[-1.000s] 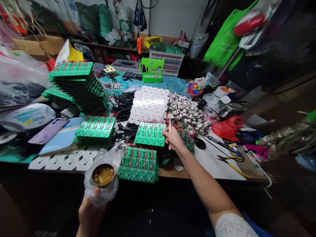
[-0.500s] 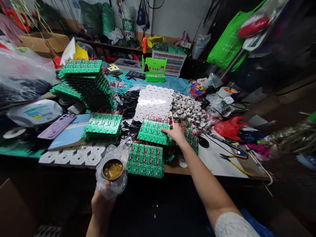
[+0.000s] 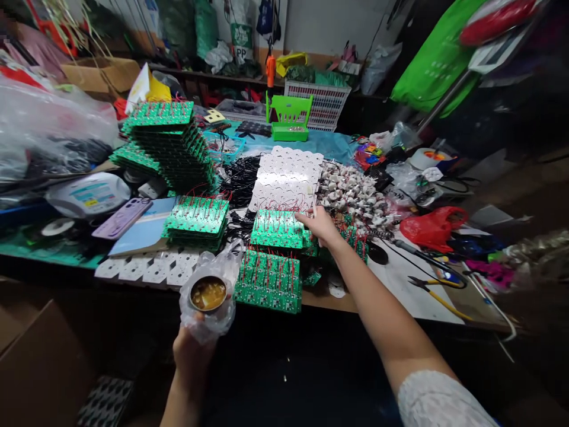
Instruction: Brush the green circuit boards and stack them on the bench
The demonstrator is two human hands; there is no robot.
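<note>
My left hand (image 3: 194, 344) is wrapped around a round, dark-rimmed can (image 3: 192, 295) bundled in a clear plastic bag (image 3: 224, 323). Chunky amber-brown contents show through its open top. Over the bench, my right hand (image 3: 322, 226) reaches to the right edge of a stack of green circuit boards (image 3: 276, 230) with red wires. A thin pale stick (image 3: 315, 209) stands up at its closed fingers; its lower end is hidden. Another wired circuit board (image 3: 267, 281) lies at the front edge, just right of the can.
More circuit boards are piled in a tall stack (image 3: 171, 139) and a low stack (image 3: 195, 216) at left. White perforated panels (image 3: 288, 178) lie behind the hand, beside a heap of small white parts (image 3: 353, 193). Yellow-handled pliers (image 3: 438, 296) and a purple phone (image 3: 123, 218) rest on the bench.
The view has shifted, so most bench items appear further right and slightly higher. Both hands keep nearly the same places; the left still holds the can and the right stays by the boards.
</note>
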